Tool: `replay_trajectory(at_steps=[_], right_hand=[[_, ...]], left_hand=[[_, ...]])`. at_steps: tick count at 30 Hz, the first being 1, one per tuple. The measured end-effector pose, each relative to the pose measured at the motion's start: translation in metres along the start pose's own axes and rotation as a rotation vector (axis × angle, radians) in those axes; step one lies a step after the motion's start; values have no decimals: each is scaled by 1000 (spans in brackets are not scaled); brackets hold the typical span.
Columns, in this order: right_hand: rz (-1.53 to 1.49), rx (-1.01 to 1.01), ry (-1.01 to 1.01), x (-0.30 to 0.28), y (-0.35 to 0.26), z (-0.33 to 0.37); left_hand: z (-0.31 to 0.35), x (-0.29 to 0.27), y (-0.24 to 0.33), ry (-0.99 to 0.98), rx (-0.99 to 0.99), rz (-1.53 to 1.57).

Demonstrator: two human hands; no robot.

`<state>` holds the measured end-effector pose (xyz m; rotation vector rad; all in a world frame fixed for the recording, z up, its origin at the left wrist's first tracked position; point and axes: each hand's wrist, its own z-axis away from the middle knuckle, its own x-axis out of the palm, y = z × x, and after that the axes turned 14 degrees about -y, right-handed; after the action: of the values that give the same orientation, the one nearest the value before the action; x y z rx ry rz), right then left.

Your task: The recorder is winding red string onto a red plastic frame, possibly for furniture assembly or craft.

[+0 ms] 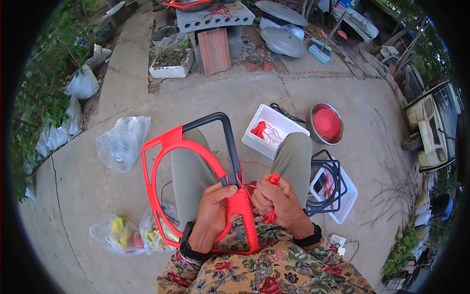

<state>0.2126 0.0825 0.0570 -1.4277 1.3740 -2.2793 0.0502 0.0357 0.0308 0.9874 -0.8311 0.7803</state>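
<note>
A black frame [228, 134] with rounded loops rests across my lap, much of it tightly wound with red cord; its upper right bar is bare black. My left hand [213, 208] is closed around the frame, its thumb pressing near the edge of the winding. Just right of it, my right hand [280, 198] is closed on a small bundle of red cord [274, 180], which sticks out above and below the fist. A short strand of cord runs between the bundle and the frame. My right fingers are curled, partly hiding the bundle.
Ahead stands a white foam box [250, 139] with loose red cord, beside dark-handled cutters [288, 113] and a metal bowl [341, 128] holding something red. Another black frame [338, 182] leans over a white tray [350, 196] at right. Plastic bags [123, 143] lie left.
</note>
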Motion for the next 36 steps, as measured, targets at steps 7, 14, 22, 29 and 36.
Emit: replay_trajectory(at_steps=[7,14,22,29,36], right_hand=[[-247,65,87,-13,4,0],[85,112,252,-27,-3,-14],[483,91,203,-11,2,-13],[393,122,289,-7,2,-13],[393,94,306,1,7,-14]], left_hand=[[-3,-5,1,-44,-7,-9],[-1,6,3,-33,-86,-24],[-7,-3,-7,3,-10,-55],[-1,-8,-15,120,216,48],[5,-11,-22,219,261,-45]])
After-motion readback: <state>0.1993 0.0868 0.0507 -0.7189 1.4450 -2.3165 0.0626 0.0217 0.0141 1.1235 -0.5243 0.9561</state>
